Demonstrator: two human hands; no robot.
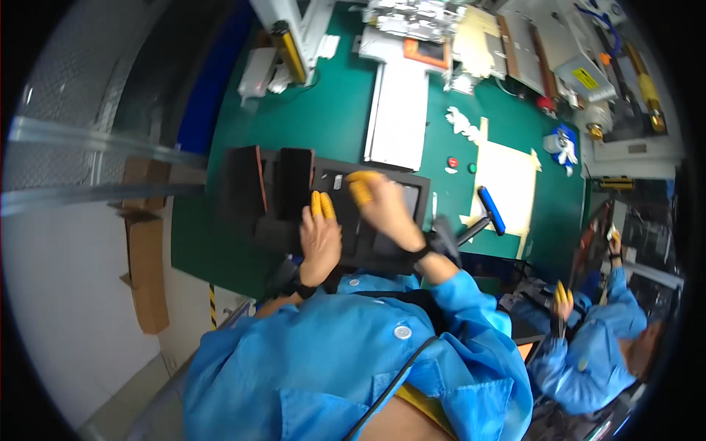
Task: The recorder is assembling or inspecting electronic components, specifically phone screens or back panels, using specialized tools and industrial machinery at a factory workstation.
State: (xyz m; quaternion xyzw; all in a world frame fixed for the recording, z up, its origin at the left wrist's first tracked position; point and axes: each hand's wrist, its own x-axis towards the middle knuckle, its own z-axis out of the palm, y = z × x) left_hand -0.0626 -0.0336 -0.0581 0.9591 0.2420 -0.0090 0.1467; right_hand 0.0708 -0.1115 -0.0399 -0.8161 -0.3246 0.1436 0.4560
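My left hand rests on a black foam tray, two fingers in yellow finger cots stretched forward. Its fingertips are close to a black block with a reddish edge. A second black block with a reddish edge stands further left. My right hand, also with yellow finger cots, is over the tray's middle, fingers bent forward and left. It is blurred, and the space under its fingertips is hidden. A small light piece lies in the tray between the hands.
A long white panel lies behind the tray on the green table. On the right are a blue roller and a taped pale sheet. Metal fixtures stand at the back. A co-worker sits at right.
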